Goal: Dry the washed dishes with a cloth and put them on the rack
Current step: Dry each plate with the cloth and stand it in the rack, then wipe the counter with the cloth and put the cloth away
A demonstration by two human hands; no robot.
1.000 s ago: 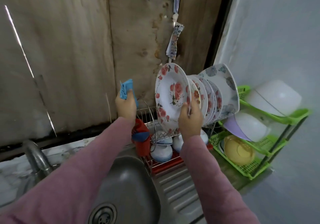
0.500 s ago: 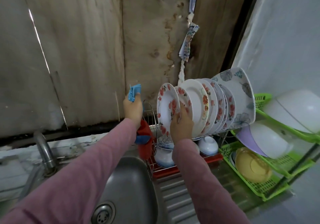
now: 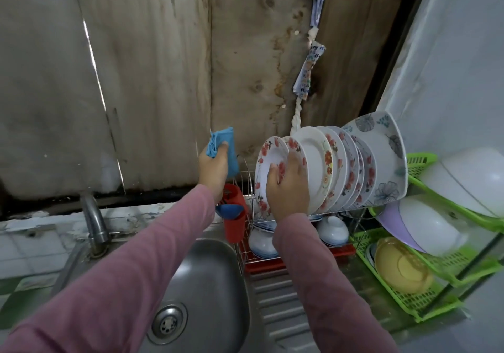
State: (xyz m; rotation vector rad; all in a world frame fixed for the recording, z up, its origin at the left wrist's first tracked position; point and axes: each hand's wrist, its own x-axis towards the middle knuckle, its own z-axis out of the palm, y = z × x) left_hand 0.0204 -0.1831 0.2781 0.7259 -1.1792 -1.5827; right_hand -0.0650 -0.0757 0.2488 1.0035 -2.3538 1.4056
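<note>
In the left hand (image 3: 214,168), a cloth (image 3: 222,145), just left of the right hand (image 3: 287,186). In the right hand's grip, the end plate (image 3: 266,170), upright at the left end of a row of plates (image 3: 343,167) on the wire rack (image 3: 338,212). Further right of that hand, at the row's other end, a large square plate (image 3: 381,156). Below the right hand, small bowls (image 3: 334,231) upside down on the rack's lower tier. Below the left hand, a utensil cup (image 3: 234,227) at the rack's left side. Nearer than both hands, the sink (image 3: 207,276); far left, the tap (image 3: 95,224). Far right, a tiered shelf (image 3: 409,302) with larger bowls (image 3: 469,178).
</note>
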